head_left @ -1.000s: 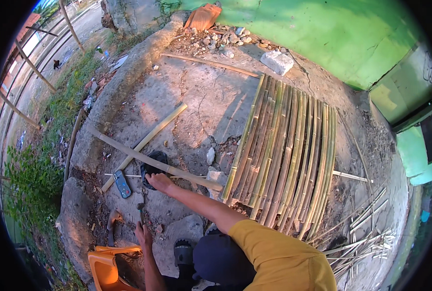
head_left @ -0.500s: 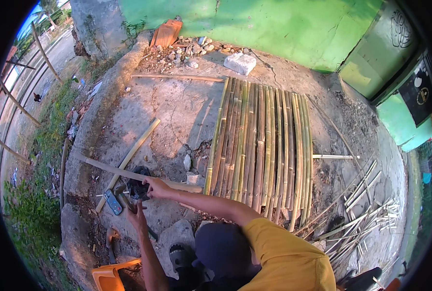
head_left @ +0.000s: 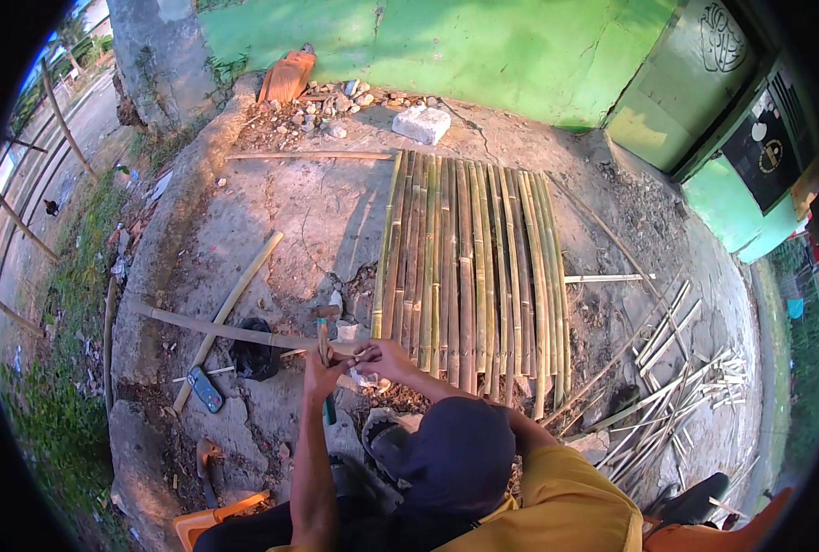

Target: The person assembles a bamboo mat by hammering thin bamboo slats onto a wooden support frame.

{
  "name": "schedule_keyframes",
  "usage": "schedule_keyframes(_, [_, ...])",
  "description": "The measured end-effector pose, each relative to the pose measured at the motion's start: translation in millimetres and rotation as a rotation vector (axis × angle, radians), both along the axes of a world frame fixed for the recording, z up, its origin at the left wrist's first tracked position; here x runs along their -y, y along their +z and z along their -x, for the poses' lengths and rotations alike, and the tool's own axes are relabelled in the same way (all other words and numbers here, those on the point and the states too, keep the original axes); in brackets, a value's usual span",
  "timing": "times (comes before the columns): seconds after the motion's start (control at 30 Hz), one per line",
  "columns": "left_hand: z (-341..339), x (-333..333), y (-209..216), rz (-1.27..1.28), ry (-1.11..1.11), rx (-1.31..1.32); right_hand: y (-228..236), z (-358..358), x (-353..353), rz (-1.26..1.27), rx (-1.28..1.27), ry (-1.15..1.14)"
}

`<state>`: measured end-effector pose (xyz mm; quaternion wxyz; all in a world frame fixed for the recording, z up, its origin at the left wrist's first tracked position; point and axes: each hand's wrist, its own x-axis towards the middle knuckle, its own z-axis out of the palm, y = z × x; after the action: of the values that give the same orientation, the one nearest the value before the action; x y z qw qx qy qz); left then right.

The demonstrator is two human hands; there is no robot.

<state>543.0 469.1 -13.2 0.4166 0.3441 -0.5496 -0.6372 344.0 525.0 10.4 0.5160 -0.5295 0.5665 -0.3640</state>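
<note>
My left hand point(head_left: 320, 375) is wrapped round a hammer point(head_left: 328, 409), whose teal handle points down toward me and whose head rises above the fist. Close beside it, my right hand point(head_left: 387, 360) has its fingertips pinched together, nearly touching the left fingers. Whatever sits in that pinch is too small to make out. Both hands are at the right end of a long flat bamboo strip point(head_left: 216, 327), just off the lower left corner of a panel of bamboo slats point(head_left: 465, 267). A black plastic bag point(head_left: 255, 351) lies left of my hands, under the strip.
Another bamboo strip point(head_left: 239, 299) crosses beneath the first. A phone point(head_left: 205, 390) lies near its lower end. A wooden-handled tool point(head_left: 206, 465) rests by an orange plastic object point(head_left: 216, 517). Split bamboo offcuts point(head_left: 667, 396) are piled right; a white block point(head_left: 421, 124) stands near the green wall.
My right hand has left the black bag, and both hands have moved right to the strip's end. The hammer came along in my left hand. The whole view has shifted slightly.
</note>
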Motion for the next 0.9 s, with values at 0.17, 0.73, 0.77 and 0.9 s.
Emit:
schedule_keyframes(0.17, [22, 5, -8, -0.010, 0.019, 0.002, -4, 4, -19, -0.027, 0.474, -0.376])
schedule_keyframes(0.73, [19, -21, -39, -0.086, 0.415, 0.080, -33, 46, 24, 0.144, -0.380, -0.212])
schedule_keyframes(0.77, [22, -25, -37, -0.106, 0.390, 0.162, -34, 46, 21, 0.140, -0.409, -0.197])
schedule_keyframes(0.9, [31, -34, -57, -0.042, 0.333, 0.342, -51, 34, 26, 0.232, -0.392, -0.214])
